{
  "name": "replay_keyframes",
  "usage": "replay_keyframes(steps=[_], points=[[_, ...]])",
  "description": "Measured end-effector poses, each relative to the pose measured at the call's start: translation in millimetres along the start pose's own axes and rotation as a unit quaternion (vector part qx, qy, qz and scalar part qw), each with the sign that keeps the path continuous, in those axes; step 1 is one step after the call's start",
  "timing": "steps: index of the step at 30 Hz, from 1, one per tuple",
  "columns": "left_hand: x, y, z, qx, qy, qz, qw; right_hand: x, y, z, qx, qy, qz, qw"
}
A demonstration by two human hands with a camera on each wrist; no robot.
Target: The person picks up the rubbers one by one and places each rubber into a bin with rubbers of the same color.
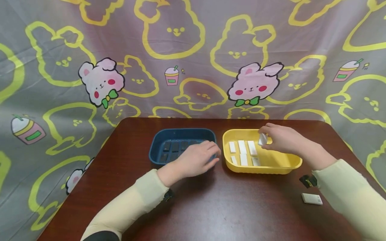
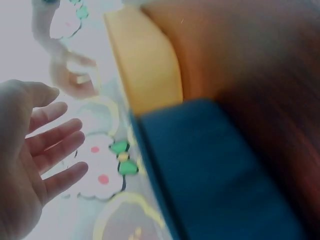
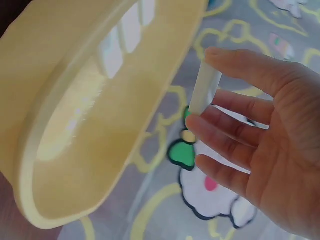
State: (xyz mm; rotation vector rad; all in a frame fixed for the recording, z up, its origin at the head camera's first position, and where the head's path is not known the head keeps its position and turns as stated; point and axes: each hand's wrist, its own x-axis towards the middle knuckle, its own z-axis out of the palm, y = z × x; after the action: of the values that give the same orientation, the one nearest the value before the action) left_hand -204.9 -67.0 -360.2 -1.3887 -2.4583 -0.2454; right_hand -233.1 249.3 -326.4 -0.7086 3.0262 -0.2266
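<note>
My right hand (image 1: pixel 283 138) pinches a small white rectangular block (image 3: pixel 205 89) between thumb and fingertips. It is raised over the far right part of a yellow plastic basket (image 1: pixel 268 169). Inside that basket, several white blocks (image 1: pixel 242 147) lie in two rows toward the left. My left hand (image 1: pixel 193 160) hovers over the near right edge of a blue plastic basket (image 1: pixel 181 134), its fingers loosely bent and holding nothing. Several dark blocks (image 1: pixel 167 146) lie in rows in the blue basket, partly hidden by the left hand.
Another white block (image 1: pixel 312 198), with small faint markings at one end, lies on the brown table (image 1: pixel 223 207) near my right sleeve. Behind the table hangs a grey cloth (image 1: pixel 193 100) printed with cartoon animals. The two baskets stand side by side with a narrow gap.
</note>
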Motion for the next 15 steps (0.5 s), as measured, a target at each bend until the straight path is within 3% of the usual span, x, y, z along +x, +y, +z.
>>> replay_keyframes(steps=[3,8,15], points=[[10.2,8.7,7.9,0.015,-0.030,0.029,0.9990,13,5,7.3,-0.021,-0.017,-0.021,0.999],[22.7,18.8,20.9,0.037,-0.075,0.047,0.9954,29,16,19.0,-0.045,-0.041,-0.049,0.997],[29.7,22.1,33.2,0.082,-0.096,0.076,0.9891,39,32,36.0,-0.049,-0.073,-0.057,0.995]])
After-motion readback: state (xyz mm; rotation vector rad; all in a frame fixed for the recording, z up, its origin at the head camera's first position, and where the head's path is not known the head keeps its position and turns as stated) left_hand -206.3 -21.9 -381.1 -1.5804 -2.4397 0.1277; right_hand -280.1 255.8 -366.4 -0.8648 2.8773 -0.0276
